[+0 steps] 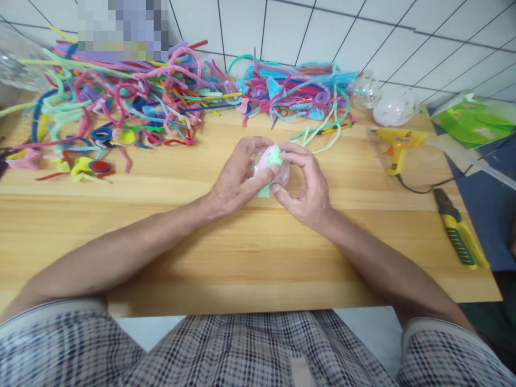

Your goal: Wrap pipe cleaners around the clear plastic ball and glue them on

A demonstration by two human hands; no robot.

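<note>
Between my two hands, over the middle of the table, is a clear plastic ball (285,173) with pale purple and mint-green fuzzy pieces on it. My left hand (239,174) wraps round its left side, thumb pressed across the front by a mint-green piece (276,156). From the right, my right hand (308,185) grips the ball with curled fingers on top and the thumb low at the front. Both hands are closed on it, and they hide much of its surface. Whether the green pieces are fixed to the ball or pinched against it, I cannot tell.
A tangled heap of coloured pipe cleaners (133,102) covers the back left of the wooden table (242,258). More bundled pipe cleaners (298,80) lie at the back middle. On the right are clear balls (395,107), a yellow glue gun (398,145) with its cord, and pliers (457,231).
</note>
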